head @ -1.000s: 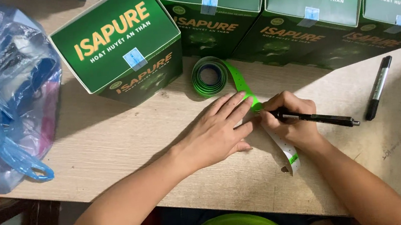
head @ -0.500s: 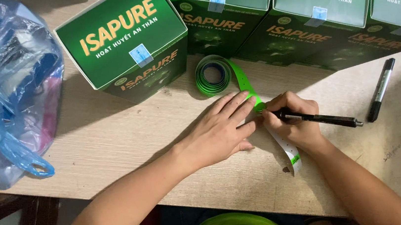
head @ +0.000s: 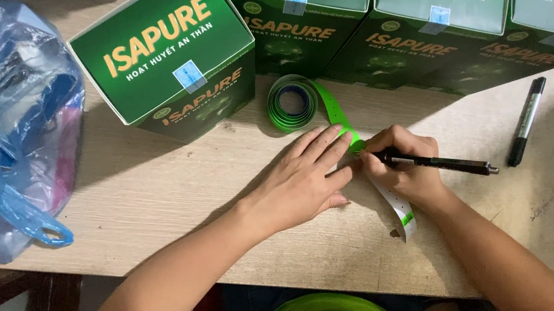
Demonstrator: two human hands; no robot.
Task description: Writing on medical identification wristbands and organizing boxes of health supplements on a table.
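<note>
Green wristband strip [head: 340,116] lies partly unrolled mid-surface; the left hand [head: 303,180] presses it flat, the right hand [head: 405,166] grips a black pen [head: 439,163], mid-writing.

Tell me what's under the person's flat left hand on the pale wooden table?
The left hand presses on the green perforated strip unrolled from its roll; the strip's part beneath the palm is hidden.

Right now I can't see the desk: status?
Left hand flat on green paper strip. Right hand grips black pen, tip on strip. Nothing in the way.
</note>
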